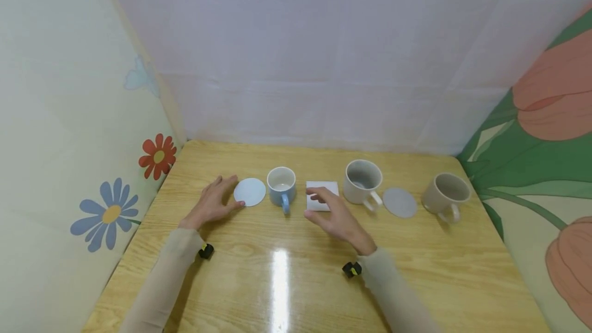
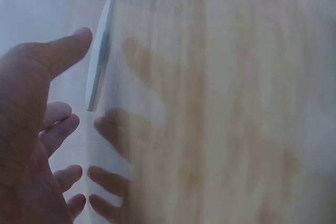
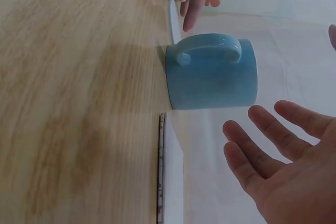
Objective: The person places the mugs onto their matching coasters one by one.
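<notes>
My left hand (image 1: 214, 203), fingers spread, is beside a round white coaster (image 1: 250, 192), with the thumb tip right at its near edge. In the left wrist view the coaster (image 2: 98, 59) shows edge-on, close to the thumb. A small light-blue mug (image 1: 277, 197), white inside, stands upright to the coaster's right, its handle toward me. Over a square white coaster (image 1: 331, 186) hovers my right hand (image 1: 338, 219), its fingers loosely bent and holding nothing. The right wrist view has the blue mug (image 3: 212, 82) just past those fingertips, beyond the square coaster (image 3: 174, 177).
Right of the square coaster stands a larger pale mug (image 1: 353, 192). Then come a round grey coaster (image 1: 400, 202) and another pale mug (image 1: 433, 199) near the table's right edge. A pale cloth wall (image 1: 314, 91) closes off the back of the wooden table (image 1: 231, 281).
</notes>
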Demonstrator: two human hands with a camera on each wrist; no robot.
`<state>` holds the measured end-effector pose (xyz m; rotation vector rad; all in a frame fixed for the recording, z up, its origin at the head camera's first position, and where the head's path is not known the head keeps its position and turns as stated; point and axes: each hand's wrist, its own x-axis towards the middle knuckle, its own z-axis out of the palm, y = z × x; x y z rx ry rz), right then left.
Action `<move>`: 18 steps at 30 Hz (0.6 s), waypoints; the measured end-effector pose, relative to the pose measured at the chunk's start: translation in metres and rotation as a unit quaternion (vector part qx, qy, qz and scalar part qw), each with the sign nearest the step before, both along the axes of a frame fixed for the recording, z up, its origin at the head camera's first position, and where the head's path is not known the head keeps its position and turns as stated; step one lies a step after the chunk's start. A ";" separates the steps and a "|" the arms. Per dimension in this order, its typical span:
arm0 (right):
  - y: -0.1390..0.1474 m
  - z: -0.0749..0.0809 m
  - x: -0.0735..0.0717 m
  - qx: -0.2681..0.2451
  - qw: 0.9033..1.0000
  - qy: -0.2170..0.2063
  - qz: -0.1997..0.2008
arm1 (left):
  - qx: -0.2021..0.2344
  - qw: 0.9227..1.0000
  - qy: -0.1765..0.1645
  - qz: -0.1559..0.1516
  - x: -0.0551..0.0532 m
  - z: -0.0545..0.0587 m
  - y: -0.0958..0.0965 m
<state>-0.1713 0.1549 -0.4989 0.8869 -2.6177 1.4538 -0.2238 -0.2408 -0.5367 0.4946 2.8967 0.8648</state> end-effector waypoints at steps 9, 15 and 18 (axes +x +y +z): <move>-0.006 -0.010 -0.001 -0.039 0.999 -0.021 0.019 | 0.004 1.000 -0.011 -0.020 -0.001 -0.008 -0.005; -0.011 -0.010 -0.003 -0.038 0.998 -0.047 0.028 | -0.013 0.999 -0.025 -0.033 -0.004 -0.009 -0.006; -0.015 -0.011 -0.003 -0.042 0.997 -0.056 0.037 | -0.020 0.998 -0.034 -0.042 -0.004 -0.007 -0.007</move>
